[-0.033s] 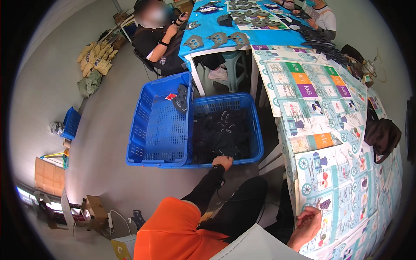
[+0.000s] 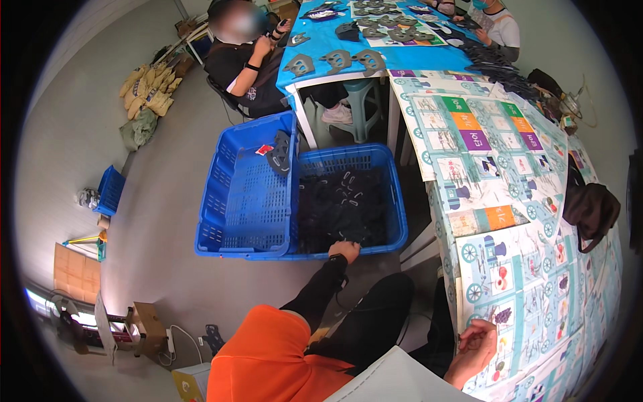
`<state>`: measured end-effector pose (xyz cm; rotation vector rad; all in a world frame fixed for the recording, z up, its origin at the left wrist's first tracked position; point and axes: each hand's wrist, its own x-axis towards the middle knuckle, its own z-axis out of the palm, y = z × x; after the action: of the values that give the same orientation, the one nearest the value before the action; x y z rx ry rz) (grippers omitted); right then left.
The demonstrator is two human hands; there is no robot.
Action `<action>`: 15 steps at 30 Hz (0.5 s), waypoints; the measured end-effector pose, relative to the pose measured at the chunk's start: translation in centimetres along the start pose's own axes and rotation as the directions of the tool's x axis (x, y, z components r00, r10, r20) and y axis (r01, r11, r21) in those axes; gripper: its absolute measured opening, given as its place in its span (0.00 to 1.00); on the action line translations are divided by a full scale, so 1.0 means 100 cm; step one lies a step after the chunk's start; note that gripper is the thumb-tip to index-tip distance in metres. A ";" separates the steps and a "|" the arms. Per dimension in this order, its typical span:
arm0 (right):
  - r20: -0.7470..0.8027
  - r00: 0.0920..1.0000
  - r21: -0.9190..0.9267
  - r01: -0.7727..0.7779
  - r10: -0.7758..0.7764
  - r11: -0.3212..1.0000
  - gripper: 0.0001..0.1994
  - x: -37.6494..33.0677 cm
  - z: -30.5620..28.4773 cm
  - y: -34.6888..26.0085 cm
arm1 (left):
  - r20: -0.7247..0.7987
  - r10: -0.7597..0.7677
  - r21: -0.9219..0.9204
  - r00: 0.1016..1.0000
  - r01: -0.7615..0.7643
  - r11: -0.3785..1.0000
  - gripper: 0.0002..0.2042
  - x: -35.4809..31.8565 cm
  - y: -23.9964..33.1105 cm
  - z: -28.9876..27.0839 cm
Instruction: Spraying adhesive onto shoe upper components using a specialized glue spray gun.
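My left hand (image 2: 344, 251) is closed over the near rim of a blue plastic crate (image 2: 395, 175), its fingertips partly hidden. Inside this crate lies a heap of dark, soft-looking pieces (image 2: 338, 208) with small whitish loops. My right hand (image 2: 473, 352) rests at the edge of the paper-covered table (image 2: 519, 268), fingers loosely bent and apart, with nothing in it. A second blue crate (image 2: 234, 201) overlaps the left side of the first one. It holds a dark grey cut-out piece (image 2: 278, 155) and a small red-and-white tag (image 2: 264, 149).
Beyond the crates stands a blue-covered table (image 2: 315, 70) bearing grey cut-out pieces (image 2: 337, 61). A seated person (image 2: 244, 67) is at its left, and another person (image 2: 501, 33) at the far right. A black cloth item (image 2: 593, 208) lies on my table's right. Cardboard boxes (image 2: 149, 328) stand at lower left.
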<state>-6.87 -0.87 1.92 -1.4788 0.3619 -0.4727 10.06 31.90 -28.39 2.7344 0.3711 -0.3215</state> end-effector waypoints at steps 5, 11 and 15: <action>0.033 0.999 -0.038 -0.029 0.030 0.999 0.22 0.000 0.001 -0.002 | -0.023 0.034 0.062 0.999 -0.032 0.998 0.24 0.005 -0.011 0.015; 0.054 0.997 0.018 0.046 -0.046 0.999 0.19 -0.002 -0.001 0.003 | -0.137 0.091 0.116 0.986 -0.075 0.990 0.21 -0.003 -0.011 0.026; -0.071 0.977 -0.048 0.197 -0.200 0.979 0.19 -0.005 0.004 0.002 | -0.252 0.144 0.061 0.957 -0.133 0.989 0.23 -0.034 0.001 0.026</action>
<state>-7.10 -0.22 1.73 -1.5472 0.2863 -0.6859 6.43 30.10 -29.84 2.8319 0.2383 0.0641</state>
